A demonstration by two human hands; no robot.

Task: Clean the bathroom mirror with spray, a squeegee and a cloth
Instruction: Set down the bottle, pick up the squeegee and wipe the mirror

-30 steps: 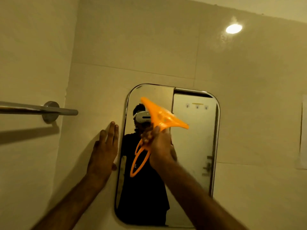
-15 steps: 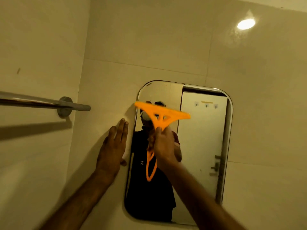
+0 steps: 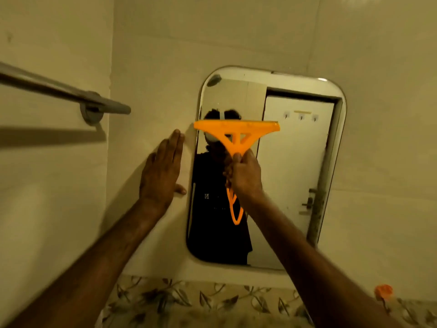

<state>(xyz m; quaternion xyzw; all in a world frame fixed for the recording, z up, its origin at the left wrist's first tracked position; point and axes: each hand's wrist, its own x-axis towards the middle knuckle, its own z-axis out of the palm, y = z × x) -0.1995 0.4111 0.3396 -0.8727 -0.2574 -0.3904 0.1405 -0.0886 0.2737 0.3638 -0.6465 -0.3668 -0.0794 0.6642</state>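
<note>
A rounded rectangular mirror (image 3: 295,162) hangs on the tiled wall ahead. My right hand (image 3: 246,176) grips the handle of an orange squeegee (image 3: 236,130). Its blade lies level across the mirror's upper left part, reaching just past the left edge. The handle's loop hangs below my fist. My left hand (image 3: 163,169) rests flat on the wall tile just left of the mirror, fingers together and pointing up, thumb near the mirror's edge. The mirror reflects a person in a dark shirt and a white door. No spray bottle or cloth is in view.
A metal towel bar (image 3: 59,91) juts out from the left wall at upper left, at about the squeegee's height. A floral tile border (image 3: 189,301) runs below the mirror. A small orange object (image 3: 383,291) sits on the wall at lower right.
The squeegee has turned from tilted to level and now lies against the glass. The view has tipped downward, showing the mirror's bottom edge and the floral border. My left hand stays on the wall.
</note>
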